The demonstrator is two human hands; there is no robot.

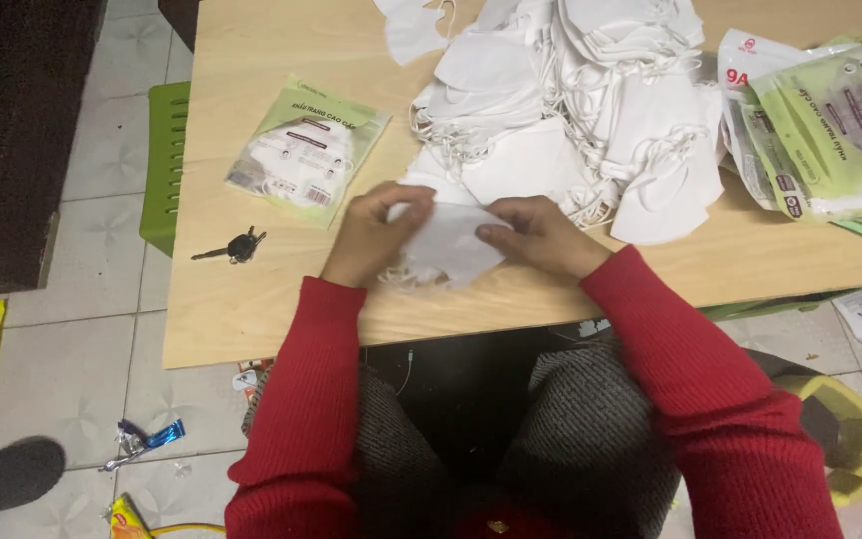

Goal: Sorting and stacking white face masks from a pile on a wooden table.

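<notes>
- My red sleeves (311, 419) are closest to the camera, reaching over my lap to the desk (251, 309).
- Both my hands are pinching one white mask (448, 243): left hand (371, 235) on its left edge, right hand (541, 235) on its right, flat near the desk's front edge.
- Just behind is a big mask pile (571, 110).
- Sealed green mask pack (306, 150) and keys (234, 247) sit left; more green packs (830, 130) right.

A mask (448, 243) is held at the near edge of the tabletop (251, 299). A heap of masks (571, 110) lies beyond; a sealed packet (303, 152) and keys (236, 247) to the left; stacked packets (830, 130) at far right.
</notes>
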